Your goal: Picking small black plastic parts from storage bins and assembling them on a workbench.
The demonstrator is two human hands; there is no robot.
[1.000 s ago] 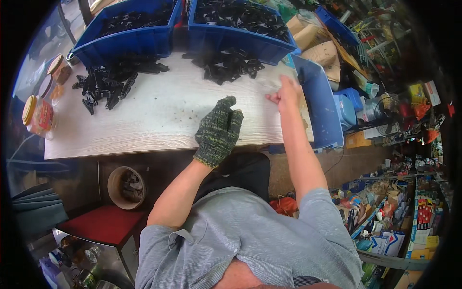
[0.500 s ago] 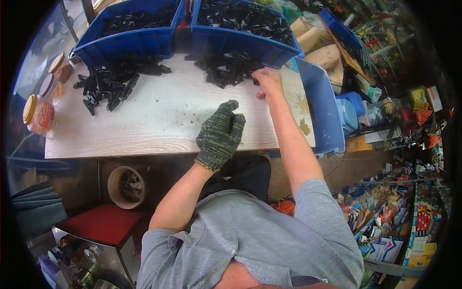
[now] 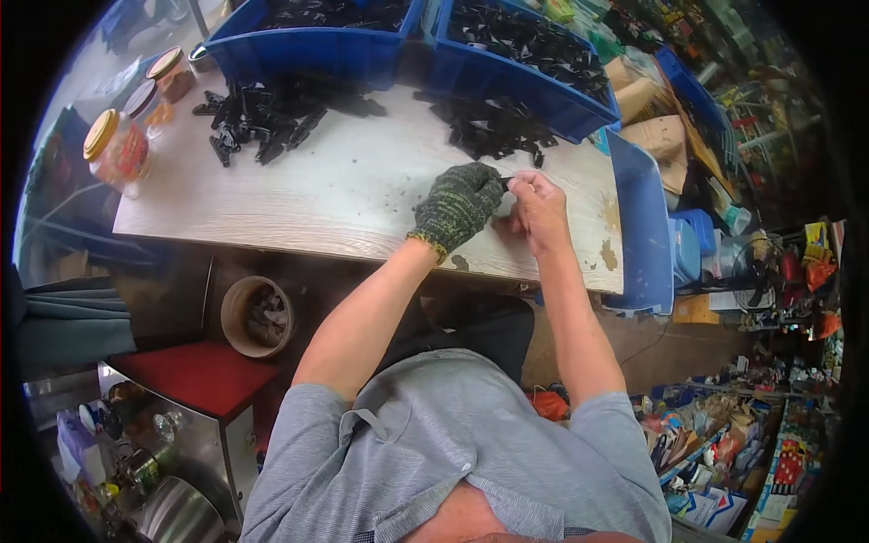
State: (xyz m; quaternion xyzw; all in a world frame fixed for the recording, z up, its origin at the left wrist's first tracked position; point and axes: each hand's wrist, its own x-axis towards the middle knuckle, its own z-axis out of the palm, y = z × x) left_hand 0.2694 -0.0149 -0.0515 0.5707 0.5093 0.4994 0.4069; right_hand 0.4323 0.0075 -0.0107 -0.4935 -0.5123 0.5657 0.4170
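Head view, starting nearest the body: the two hands meet over the near right part of the pale wooden surface [image 3: 344,195], just inside its front edge. The left hand [image 3: 457,204], in a green knitted glove, is curled with its fingers closed toward the bare right hand [image 3: 540,210], whose fingertips are pinched together; between them sits a small black plastic part [image 3: 504,184], mostly hidden, so its shape and exactly how each hand grips it cannot be told. Judging from this, the step in hand is a fine fitting or trimming job on that one piece, and it would go best with both wrists resting on the surface for steadiness, the gloved hand only bracing while the bare fingertips do the delicate work, since the glove dulls feel. Keeping the piece low over the wood means a slip drops it close by rather than off the front edge. A little farther on lies a loose heap of black parts [image 3: 493,127], near enough to reach without leaning; a second heap [image 3: 267,113] lies well apart to the left. Beyond these, two blue bins [image 3: 516,77] holding more black pieces stand along the back edge, and lidded jars [image 3: 118,149] stand at the far left corner.
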